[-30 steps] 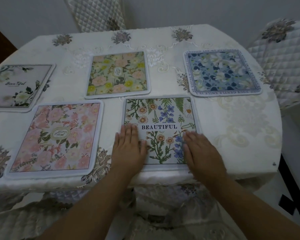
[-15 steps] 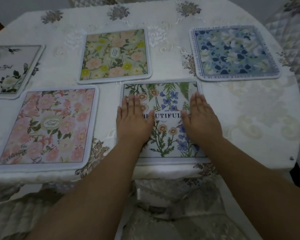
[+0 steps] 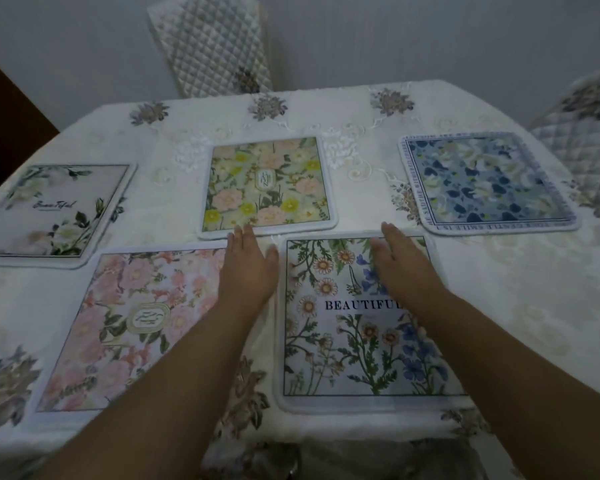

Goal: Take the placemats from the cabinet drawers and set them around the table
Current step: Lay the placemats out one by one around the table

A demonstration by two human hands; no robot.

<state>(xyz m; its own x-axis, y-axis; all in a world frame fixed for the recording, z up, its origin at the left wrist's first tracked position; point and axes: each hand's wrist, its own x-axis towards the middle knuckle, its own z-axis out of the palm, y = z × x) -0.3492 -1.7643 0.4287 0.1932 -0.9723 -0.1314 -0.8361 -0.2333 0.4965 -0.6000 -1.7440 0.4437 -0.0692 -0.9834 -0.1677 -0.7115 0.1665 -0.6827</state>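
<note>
lower centre of the frame: beautiful placemat (image 3: 354, 341) flat on the tablecloth (image 3: 499, 306). right hand (image 3: 400, 263) over its upper part, fingers straight, grasping nothing. left hand (image 3: 248, 268) just left of it, equally released.

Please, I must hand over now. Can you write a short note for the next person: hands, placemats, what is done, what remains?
Left hand: open, flat over the gap between the pink mat and the BEAUTIFUL mat, fingertips at the near edge of the yellow-green mat.
Right hand: open, flat on the far right part of the BEAUTIFUL mat.
Done: five mats lie on the table, including the blue mat and the white-flower mat.
Left: probably only straightening; the drawers are out of view.
</note>
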